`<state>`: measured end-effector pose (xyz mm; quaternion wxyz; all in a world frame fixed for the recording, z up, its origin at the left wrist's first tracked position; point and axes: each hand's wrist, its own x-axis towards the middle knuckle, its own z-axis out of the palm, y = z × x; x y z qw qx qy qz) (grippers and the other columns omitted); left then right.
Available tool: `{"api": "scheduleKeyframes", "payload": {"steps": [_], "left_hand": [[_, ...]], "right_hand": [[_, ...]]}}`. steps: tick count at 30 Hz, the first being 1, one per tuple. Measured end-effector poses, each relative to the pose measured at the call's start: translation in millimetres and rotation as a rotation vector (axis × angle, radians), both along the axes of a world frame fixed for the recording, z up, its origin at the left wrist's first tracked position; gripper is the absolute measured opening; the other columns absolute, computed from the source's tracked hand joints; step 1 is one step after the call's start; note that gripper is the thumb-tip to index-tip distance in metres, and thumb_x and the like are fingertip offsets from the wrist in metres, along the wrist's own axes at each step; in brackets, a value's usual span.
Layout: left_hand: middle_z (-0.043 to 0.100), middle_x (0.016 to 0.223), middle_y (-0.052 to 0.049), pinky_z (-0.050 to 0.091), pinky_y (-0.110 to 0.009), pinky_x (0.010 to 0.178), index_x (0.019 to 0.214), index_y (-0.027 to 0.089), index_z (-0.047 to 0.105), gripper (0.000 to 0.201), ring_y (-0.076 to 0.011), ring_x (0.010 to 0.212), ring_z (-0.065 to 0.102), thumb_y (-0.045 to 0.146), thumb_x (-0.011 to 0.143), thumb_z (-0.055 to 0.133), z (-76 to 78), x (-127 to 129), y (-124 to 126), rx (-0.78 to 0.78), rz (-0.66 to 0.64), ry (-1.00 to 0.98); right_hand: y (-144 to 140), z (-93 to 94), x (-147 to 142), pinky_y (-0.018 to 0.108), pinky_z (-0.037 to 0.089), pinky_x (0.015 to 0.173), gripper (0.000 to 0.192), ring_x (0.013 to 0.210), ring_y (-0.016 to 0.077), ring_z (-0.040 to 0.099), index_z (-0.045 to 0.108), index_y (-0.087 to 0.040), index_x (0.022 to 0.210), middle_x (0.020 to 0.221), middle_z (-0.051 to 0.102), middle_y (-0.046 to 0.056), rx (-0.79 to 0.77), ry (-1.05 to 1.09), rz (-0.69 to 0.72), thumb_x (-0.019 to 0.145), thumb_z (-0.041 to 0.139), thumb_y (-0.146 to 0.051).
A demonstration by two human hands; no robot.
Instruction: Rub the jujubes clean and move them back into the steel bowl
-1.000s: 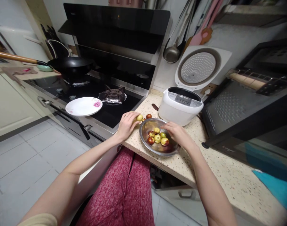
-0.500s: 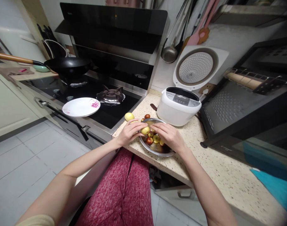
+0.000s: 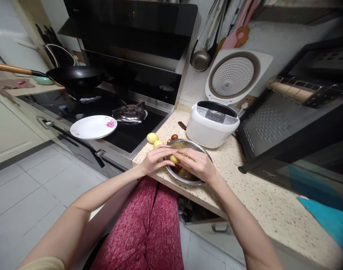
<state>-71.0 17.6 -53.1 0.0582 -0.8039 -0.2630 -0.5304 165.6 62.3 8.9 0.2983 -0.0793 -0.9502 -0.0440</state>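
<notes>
Over a steel bowl [image 3: 208, 154] on the counter, my left hand [image 3: 158, 159] is closed around a small round yellow-green fruit [image 3: 174, 159]. My right hand [image 3: 199, 163] reaches in from the other side, its bent fingertips pressed to the same fruit. Whether those fingertips pinch anything else is hidden. Red-brown and yellow-green pieces lie in the bowl, mostly covered by my hands. Left of the bowl sit a yellow fruit [image 3: 152, 138] and a second yellow fruit [image 3: 158, 143]. Small red-brown fruits [image 3: 174, 137] rest behind the rim.
A white rice cooker [image 3: 209, 131] with its lid up stands behind the bowl. Near the stove's front edge lies a white flowered plate [image 3: 93, 128]. A black wok [image 3: 77, 77] sits on the far burner. At right is a black oven [image 3: 286, 150]; a ladle [image 3: 200, 60] hangs above.
My right hand has come left and in against the fruit held in my left hand, covering more of the bowl. The whole view has shifted slightly.
</notes>
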Motion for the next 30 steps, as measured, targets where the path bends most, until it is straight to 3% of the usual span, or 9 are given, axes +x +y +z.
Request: {"api": "scheduleKeyframes", "payload": {"steps": [8,12,16,20,24,30], "left_hand": [[0.08,0.122,-0.008,0.059,-0.047,0.108,0.141,0.023,0.063,0.038,-0.02,0.108,0.077,0.036,0.104,0.062,3.7,-5.5,-2.6,0.004,0.028,0.15],[0.083,0.107,-0.004,0.06,-0.044,0.107,0.125,0.023,0.073,0.026,-0.0186,0.101,0.078,0.03,0.106,0.056,5.1,-7.5,-5.9,0.029,-0.024,0.188],[0.084,0.098,-0.004,0.063,-0.044,0.102,0.111,0.024,0.078,0.027,-0.02,0.097,0.079,0.039,0.105,0.056,4.0,-10.7,-7.0,0.003,-0.073,0.259],[0.083,0.094,-0.005,0.067,-0.043,0.094,0.107,0.024,0.079,0.032,-0.0208,0.09,0.08,0.049,0.102,0.06,3.6,-12.5,-7.3,0.007,-0.067,0.331],[0.083,0.094,-0.005,0.068,-0.038,0.09,0.112,0.022,0.078,0.027,-0.0203,0.091,0.08,0.044,0.097,0.071,5.3,-10.0,-7.7,0.124,-0.107,0.295],[0.082,0.088,-0.007,0.07,-0.029,0.082,0.107,0.014,0.077,0.026,-0.0178,0.083,0.081,0.038,0.097,0.073,7.9,-2.9,-7.2,0.283,-0.133,0.28]], "right_hand": [[6.0,14.7,19.0,0.042,0.063,0.09,0.029,0.109,0.0245,0.072,0.071,-0.022,0.13,0.119,0.075,0.01,-0.206,-0.088,-0.02,0.103,0.062,-0.027],[7.9,26.6,34.2,0.037,0.059,0.088,0.025,0.1,0.0221,0.072,0.073,-0.023,0.121,0.109,0.075,0.006,-0.362,-0.217,-0.037,0.096,0.073,-0.026],[6.4,29.0,37.6,0.035,0.057,0.09,0.024,0.1,0.0203,0.071,0.073,-0.024,0.116,0.111,0.074,0.005,-0.483,-0.31,-0.006,0.092,0.077,-0.024],[4.3,22.5,32.0,0.037,0.056,0.093,0.023,0.106,0.0215,0.069,0.074,-0.024,0.114,0.116,0.073,0.005,-0.493,-0.362,0.02,0.092,0.077,-0.021],[2.6,17.0,27.2,0.038,0.055,0.094,0.025,0.11,0.0229,0.067,0.074,-0.024,0.115,0.118,0.072,0.006,-0.481,-0.387,0.0,0.091,0.078,-0.02],[3.5,16.6,27.1,0.039,0.054,0.093,0.025,0.108,0.0237,0.066,0.073,-0.021,0.115,0.115,0.071,0.007,-0.522,-0.396,0.001,0.09,0.079,-0.022]]}}
